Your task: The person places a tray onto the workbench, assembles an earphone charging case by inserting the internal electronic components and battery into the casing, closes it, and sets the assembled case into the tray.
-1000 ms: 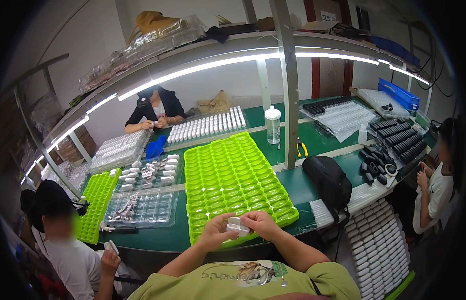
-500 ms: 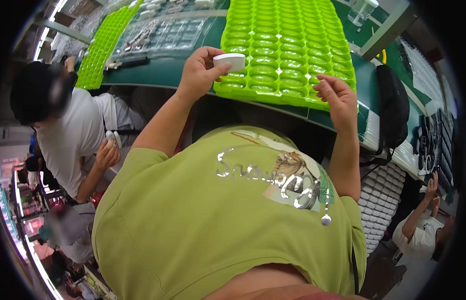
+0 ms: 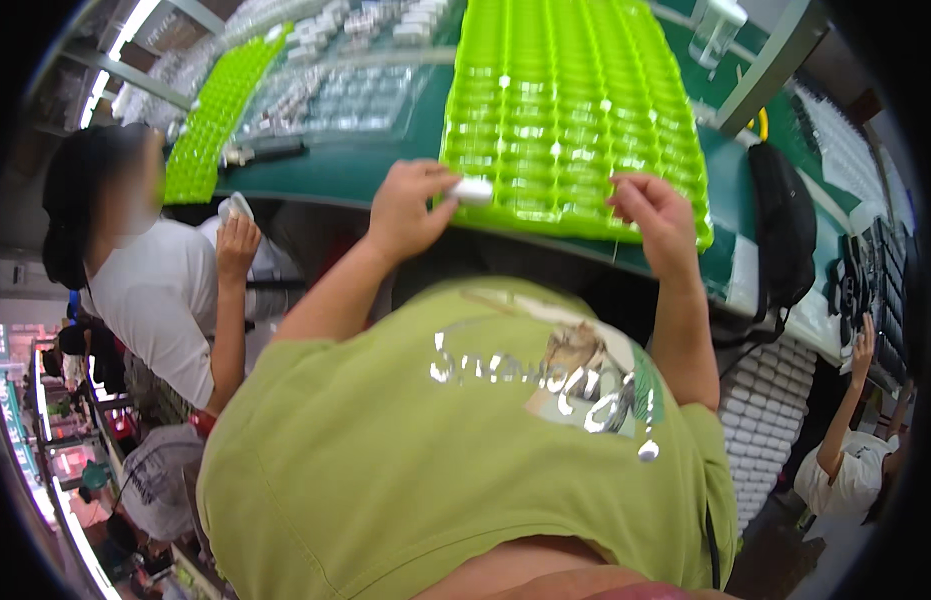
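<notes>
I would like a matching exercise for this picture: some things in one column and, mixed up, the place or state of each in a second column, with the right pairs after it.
Things:
1. small white piece
2. green tray
3. black bag
4. right hand

Places or states:
A. hangs at the table's right edge
B. lies on the dark green table, full of small pockets
C. pinched in the left hand
D. at the tray's near edge, fingers closed on something too small to tell

Pairs: 1-C, 2-B, 3-A, 4-D

Two green trays (image 3: 575,110) (image 3: 210,125), one white piece (image 3: 474,189), one black bag (image 3: 785,235).
</notes>
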A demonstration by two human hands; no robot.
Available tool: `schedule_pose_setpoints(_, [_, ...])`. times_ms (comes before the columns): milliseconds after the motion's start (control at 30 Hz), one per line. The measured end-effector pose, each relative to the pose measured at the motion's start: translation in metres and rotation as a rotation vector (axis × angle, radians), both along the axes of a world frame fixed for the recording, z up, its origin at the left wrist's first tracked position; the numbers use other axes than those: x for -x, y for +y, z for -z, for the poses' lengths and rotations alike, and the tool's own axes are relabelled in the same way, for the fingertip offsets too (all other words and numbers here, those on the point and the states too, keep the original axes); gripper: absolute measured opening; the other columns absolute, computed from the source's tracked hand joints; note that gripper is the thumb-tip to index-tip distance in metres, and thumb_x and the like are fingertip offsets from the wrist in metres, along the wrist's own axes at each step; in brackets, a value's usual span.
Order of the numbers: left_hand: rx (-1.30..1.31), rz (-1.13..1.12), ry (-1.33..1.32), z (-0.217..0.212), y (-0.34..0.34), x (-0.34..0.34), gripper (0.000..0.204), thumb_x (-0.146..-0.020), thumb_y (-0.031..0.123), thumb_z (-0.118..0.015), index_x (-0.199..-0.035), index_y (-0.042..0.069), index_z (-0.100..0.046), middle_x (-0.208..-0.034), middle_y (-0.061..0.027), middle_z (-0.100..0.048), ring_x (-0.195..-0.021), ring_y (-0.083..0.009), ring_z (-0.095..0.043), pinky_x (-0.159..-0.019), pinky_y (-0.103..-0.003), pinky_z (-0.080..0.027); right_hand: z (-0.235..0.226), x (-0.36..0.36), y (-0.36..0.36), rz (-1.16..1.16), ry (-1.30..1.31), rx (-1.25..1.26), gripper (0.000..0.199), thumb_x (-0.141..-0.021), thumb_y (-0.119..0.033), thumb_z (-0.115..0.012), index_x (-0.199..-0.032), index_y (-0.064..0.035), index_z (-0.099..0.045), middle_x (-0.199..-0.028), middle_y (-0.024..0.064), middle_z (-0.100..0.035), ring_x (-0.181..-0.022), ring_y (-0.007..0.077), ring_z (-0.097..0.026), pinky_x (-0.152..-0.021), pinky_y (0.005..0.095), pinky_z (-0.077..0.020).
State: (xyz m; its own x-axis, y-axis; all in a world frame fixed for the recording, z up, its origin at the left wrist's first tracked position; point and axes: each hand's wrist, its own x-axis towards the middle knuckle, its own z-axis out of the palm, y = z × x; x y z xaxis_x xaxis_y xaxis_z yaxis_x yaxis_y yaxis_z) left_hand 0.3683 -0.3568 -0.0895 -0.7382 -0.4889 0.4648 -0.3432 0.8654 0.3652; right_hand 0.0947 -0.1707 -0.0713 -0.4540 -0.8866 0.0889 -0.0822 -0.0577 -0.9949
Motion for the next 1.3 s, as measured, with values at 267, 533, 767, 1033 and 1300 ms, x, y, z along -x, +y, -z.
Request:
schedule_pose_setpoints(267, [0.069,0.136,-0.151,0.010,0.017,0.011,0.054,-0.073,0.024,-0.075,-0.122,0.011,-0.059,-0.130,-0.0154,-0.054,-0.121,-0.0334,-0.049,-0.105,-0.047,-0.034,-0.009,0.042,0.024,0.223,-0.171,0.204,0.019,-0.091,-0.014,-0.062,-0.093,0.0044,-0.065,-0.073,0.0061,-0.064,-0.062,0.0088,-0.054,-0.059,0.0228,-0.0426])
schedule_pose_setpoints(533, [0.021,-0.014,0.022,0.009,-0.016,0.004,0.055,-0.077,0.025,-0.073,-0.126,0.008,-0.056,-0.132,-0.0185,-0.051,-0.120,-0.0368,-0.048,-0.104,-0.045,-0.035,0.034,0.074,0.029,0.394,0.206,0.150,0.016,-0.092,-0.014,-0.061,-0.090,0.0021,-0.064,-0.070,0.0031,-0.063,-0.060,0.0071,-0.052,-0.057,0.0218,-0.0414])
schedule_pose_setpoints(767, [0.146,-0.133,0.182,0.032,-0.015,0.011,0.054,-0.081,0.031,-0.070,-0.122,0.000,-0.054,-0.130,-0.0219,-0.050,-0.118,-0.0385,-0.048,-0.101,-0.043,-0.039,0.083,0.082,0.026,0.552,0.356,0.129,0.016,-0.089,-0.013,-0.062,-0.081,0.0011,-0.063,-0.066,-0.0007,-0.058,-0.059,0.0058,-0.049,-0.055,0.0235,-0.0405])
schedule_pose_setpoints(1033, [0.134,-0.138,0.224,0.041,-0.012,0.010,0.052,-0.079,0.030,-0.071,-0.119,0.001,-0.057,-0.125,-0.0201,-0.054,-0.116,-0.0369,-0.051,-0.100,-0.043,-0.041,0.074,0.077,0.032,0.529,0.404,0.127,0.016,-0.091,-0.014,-0.061,-0.085,0.0013,-0.062,-0.070,-0.0003,-0.059,-0.062,0.0056,-0.049,-0.058,0.0219,-0.0410])
schedule_pose_setpoints(1300, [0.132,-0.146,0.232,0.040,-0.012,0.009,0.052,-0.079,0.030,-0.071,-0.119,0.001,-0.057,-0.125,-0.0192,-0.054,-0.115,-0.0366,-0.051,-0.100,-0.043,-0.041,0.082,0.085,0.031,0.540,0.414,0.204,0.015,-0.092,-0.014,-0.061,-0.088,0.0002,-0.063,-0.071,-0.0004,-0.058,-0.062,0.0058,-0.049,-0.058,0.0208,-0.0413])
